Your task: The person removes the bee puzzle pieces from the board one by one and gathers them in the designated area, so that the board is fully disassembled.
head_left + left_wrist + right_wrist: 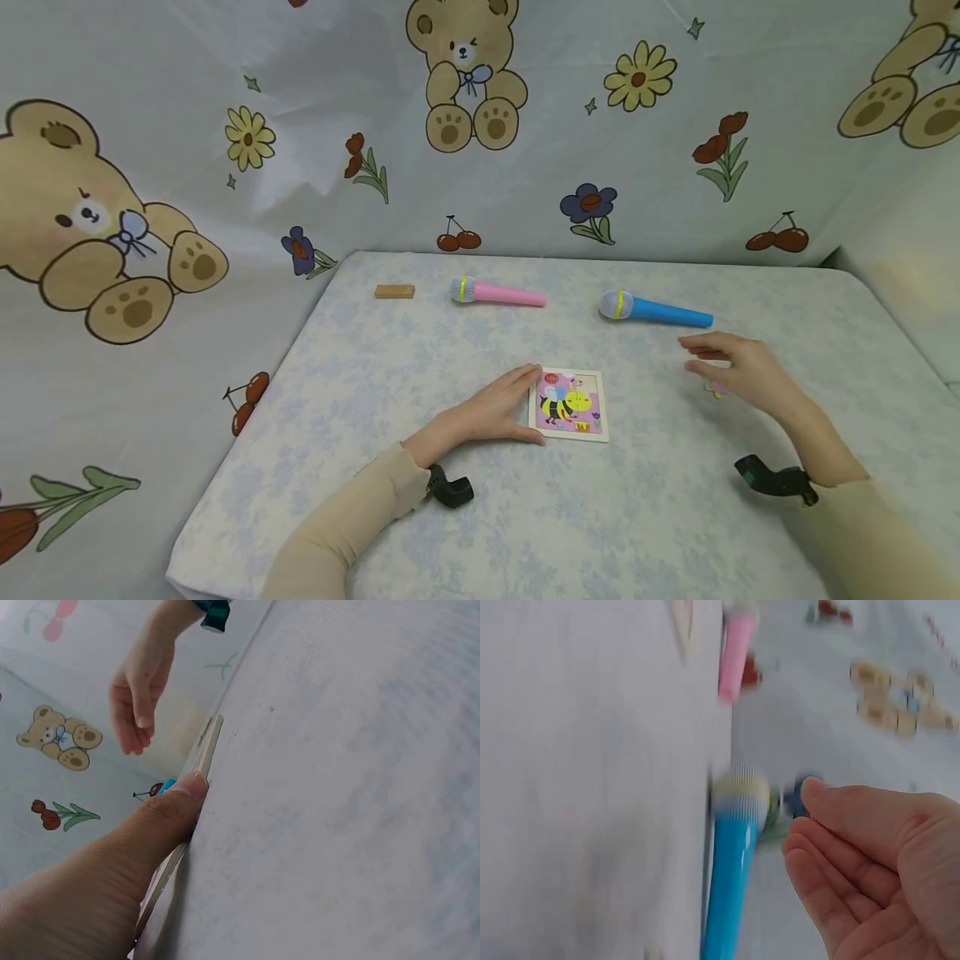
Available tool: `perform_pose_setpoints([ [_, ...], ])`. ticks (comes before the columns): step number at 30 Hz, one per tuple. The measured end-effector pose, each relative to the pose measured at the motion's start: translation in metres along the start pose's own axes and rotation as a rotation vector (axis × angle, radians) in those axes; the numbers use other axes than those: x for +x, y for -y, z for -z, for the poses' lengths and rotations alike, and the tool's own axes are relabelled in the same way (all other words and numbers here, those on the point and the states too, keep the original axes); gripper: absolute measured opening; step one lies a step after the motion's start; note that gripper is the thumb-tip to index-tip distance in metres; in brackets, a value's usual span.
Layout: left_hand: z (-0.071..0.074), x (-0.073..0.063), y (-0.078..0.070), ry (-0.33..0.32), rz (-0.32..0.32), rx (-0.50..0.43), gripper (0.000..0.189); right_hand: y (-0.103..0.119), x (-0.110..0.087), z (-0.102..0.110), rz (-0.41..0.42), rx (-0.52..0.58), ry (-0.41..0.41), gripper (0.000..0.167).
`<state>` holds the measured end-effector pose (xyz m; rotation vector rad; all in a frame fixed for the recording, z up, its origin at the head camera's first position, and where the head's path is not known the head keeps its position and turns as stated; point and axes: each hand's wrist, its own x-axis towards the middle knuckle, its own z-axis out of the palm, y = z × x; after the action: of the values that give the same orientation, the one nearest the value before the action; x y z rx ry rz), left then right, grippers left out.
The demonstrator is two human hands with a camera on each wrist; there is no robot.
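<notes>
Head view: left hand (491,410), thumb and fingers spread wide, touches the bee puzzle (567,408), a white-framed square picturing a yellow-and-black bee on pink, along its left side. Right hand (742,372), empty, fingers loosely bent, hovers right of the puzzle, partly hiding a small pink-and-yellow piece (716,390). Beyond the puzzle lie a pink microphone (510,295) and a blue microphone (666,312).

A black-striped yellow bee (572,403) marks the pink puzzle (568,412); the pink microphone (504,293) and blue microphone (663,312) are yellow-banded.
</notes>
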<state>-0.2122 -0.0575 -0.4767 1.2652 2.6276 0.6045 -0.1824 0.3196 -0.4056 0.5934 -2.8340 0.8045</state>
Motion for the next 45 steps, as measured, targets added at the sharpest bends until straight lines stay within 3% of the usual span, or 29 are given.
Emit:
perform_pose_setpoints([
  [6,0.003,0.000,0.000,-0.004,-0.005,0.006,0.109,0.053,0.016,-0.043,0.102,0.162,0.096,0.040],
  [15,0.003,-0.002,-0.003,0.005,0.008,0.003,0.109,0.074,0.018,-0.082,0.149,0.079,0.185,0.040],
  [28,0.000,-0.003,-0.001,-0.004,0.004,0.003,0.109,0.078,0.014,-0.092,0.228,0.026,0.155,0.034],
  [36,0.000,-0.002,-0.001,-0.005,0.002,-0.001,0.109,0.078,0.015,-0.094,0.235,0.072,0.118,0.033],
  [45,0.000,-0.002,-0.001,-0.005,0.005,0.004,0.109,0.077,0.016,-0.094,0.222,0.078,0.139,0.034],
])
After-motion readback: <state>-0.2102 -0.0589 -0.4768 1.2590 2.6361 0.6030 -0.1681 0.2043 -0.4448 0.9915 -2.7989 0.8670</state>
